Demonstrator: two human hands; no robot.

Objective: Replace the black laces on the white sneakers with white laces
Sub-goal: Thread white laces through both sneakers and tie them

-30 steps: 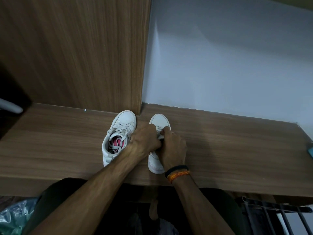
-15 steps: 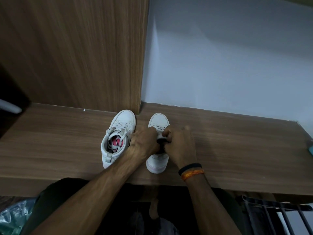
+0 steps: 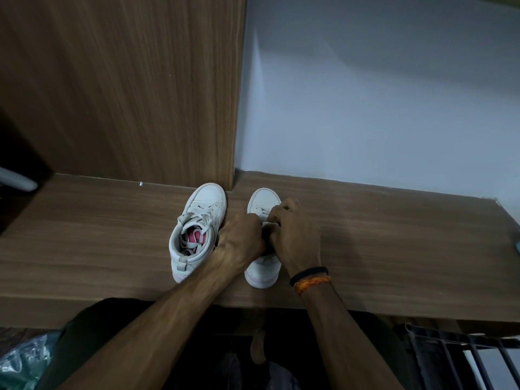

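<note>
Two white sneakers on a wooden shelf (image 3: 380,249), side by side, toes toward the back wall (image 3: 380,108), heels toward the near edge; each long axis runs front to back, the left one leaning slightly rightward at the toe. Left sneaker (image 3: 197,229): white laces (image 3: 197,213) threaded through the eyelets, loose ends lying inside over a pink insole; toe close to the base of a wooden panel (image 3: 126,94). Right sneaker (image 3: 263,273): toe cap and heel visible, mid-section covered by both hands; a short stretch of white lace (image 3: 264,213) shows near the toe. Left hand (image 3: 242,243): fingers curled down over the sneaker's opening, gripping it; what else they hold is hidden. Right hand (image 3: 295,237): fingers curled, pinching a pale lace (image 3: 270,224) at the eyelets. Right wrist carries a black band (image 3: 308,274) and an orange thread (image 3: 311,284). No brand, label or writing is legible on either shoe. Small teal object (image 3: 516,244) at the shelf's right edge, cut off by the frame.
</note>
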